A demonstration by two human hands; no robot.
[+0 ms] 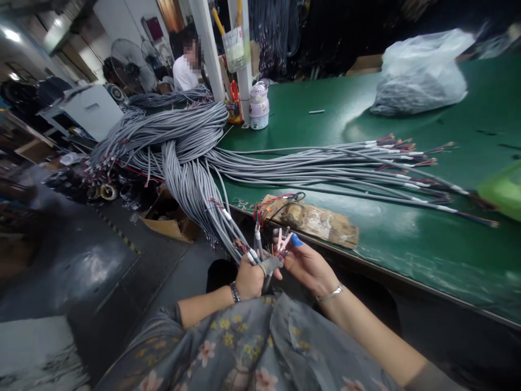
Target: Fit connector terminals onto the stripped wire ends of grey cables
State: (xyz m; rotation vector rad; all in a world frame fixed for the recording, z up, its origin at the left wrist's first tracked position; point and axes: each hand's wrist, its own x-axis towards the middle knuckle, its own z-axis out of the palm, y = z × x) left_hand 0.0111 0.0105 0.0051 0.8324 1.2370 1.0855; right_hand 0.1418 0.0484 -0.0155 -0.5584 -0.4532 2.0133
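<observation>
My left hand (251, 278) is closed around grey cables (256, 252) at their stripped ends, where thin coloured wires fan out. A grey covering wraps its thumb. Close beside it, my right hand (307, 267) pinches a small pale pink clip-like tool (282, 242) at the wire ends. One finger of that hand wears a blue cover (296, 239). What exactly lies between the tool's tips is too small to make out. A thick bundle of grey cables (195, 182) hangs over the table edge down to my left hand.
More cables (309, 163) spread across the green table (391, 217). A worn wooden board (325, 220) with red and black wires lies at the near edge. Behind are a white plastic bag (421, 76), a lilac container (259, 106) and posts. A person (186, 70) sits far back.
</observation>
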